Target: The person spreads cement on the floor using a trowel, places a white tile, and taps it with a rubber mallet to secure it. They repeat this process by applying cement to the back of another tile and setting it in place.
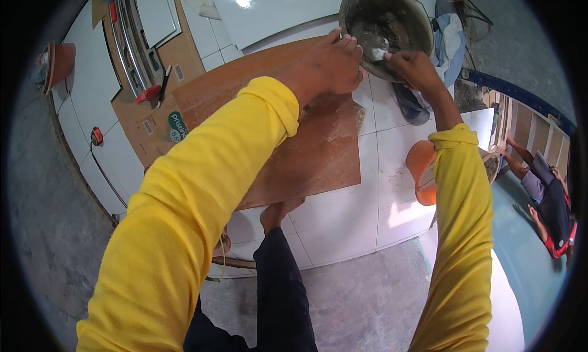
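A round grey pan (392, 2) caked with wet mortar sits at the top centre on the tiled floor. My left hand (334, 61) grips its near rim with the fingers curled over the edge. My right hand (411, 64) reaches into the pan and is closed on a small tool with a pale blade smeared with mortar (378, 52). Just below the pan lies a large brown tile (306, 150), back side up and dusted with grey powder. Both sleeves are yellow.
White floor tiles (349, 223) surround the brown tile. Flat cardboard (159, 107) with a red-handled tool lies to the left. An orange bucket (421, 168) stands by my right forearm. Cloths lie beside the pan. A person (548, 205) sits at the right edge. My bare foot (275, 211) rests below the tile.
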Demonstrator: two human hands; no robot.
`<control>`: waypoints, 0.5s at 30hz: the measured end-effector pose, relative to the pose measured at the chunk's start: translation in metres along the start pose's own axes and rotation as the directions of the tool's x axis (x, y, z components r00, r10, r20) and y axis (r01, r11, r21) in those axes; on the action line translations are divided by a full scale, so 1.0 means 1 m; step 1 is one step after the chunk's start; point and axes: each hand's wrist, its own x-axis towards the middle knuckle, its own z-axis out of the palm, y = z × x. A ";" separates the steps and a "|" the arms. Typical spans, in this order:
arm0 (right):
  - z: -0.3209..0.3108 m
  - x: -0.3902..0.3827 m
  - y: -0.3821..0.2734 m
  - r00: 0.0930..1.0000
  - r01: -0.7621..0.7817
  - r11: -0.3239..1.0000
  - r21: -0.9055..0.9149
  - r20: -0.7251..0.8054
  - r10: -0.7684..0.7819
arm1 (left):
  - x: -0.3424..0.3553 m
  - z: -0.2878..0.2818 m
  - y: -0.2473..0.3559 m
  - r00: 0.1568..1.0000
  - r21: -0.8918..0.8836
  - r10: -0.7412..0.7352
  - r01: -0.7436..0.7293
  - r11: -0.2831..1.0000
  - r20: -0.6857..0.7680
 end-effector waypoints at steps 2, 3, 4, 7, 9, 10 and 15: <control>0.010 0.007 -0.007 0.998 -0.038 0.965 0.258 0.053 0.025 | 0.001 -0.002 -0.003 1.000 0.017 -0.005 0.005 1.000 0.026; 0.015 0.005 -0.008 0.998 -0.066 0.932 0.358 0.042 0.055 | 0.002 -0.003 -0.003 0.999 -0.018 0.004 -0.003 1.000 0.033; 0.020 -0.001 -0.007 0.996 -0.092 0.887 0.453 0.034 0.086 | 0.002 -0.004 -0.003 0.999 -0.054 0.014 -0.012 0.998 0.040; 0.035 -0.015 -0.004 0.992 -0.095 0.751 0.653 0.001 0.125 | 0.000 -0.003 -0.008 0.999 -0.074 0.012 -0.009 0.997 0.046; 0.046 -0.023 0.005 0.988 -0.060 0.704 0.708 -0.060 0.144 | 0.004 -0.003 -0.012 0.998 -0.093 0.031 -0.025 0.995 0.060; 0.052 -0.028 0.008 0.984 -0.036 0.702 0.711 -0.099 0.151 | 0.006 -0.005 -0.017 0.996 -0.119 0.046 -0.037 0.992 0.078; 0.080 -0.083 0.020 0.921 0.063 0.757 0.650 -0.329 0.206 | -0.035 0.003 -0.052 0.945 -0.451 -0.066 -0.091 0.888 -0.321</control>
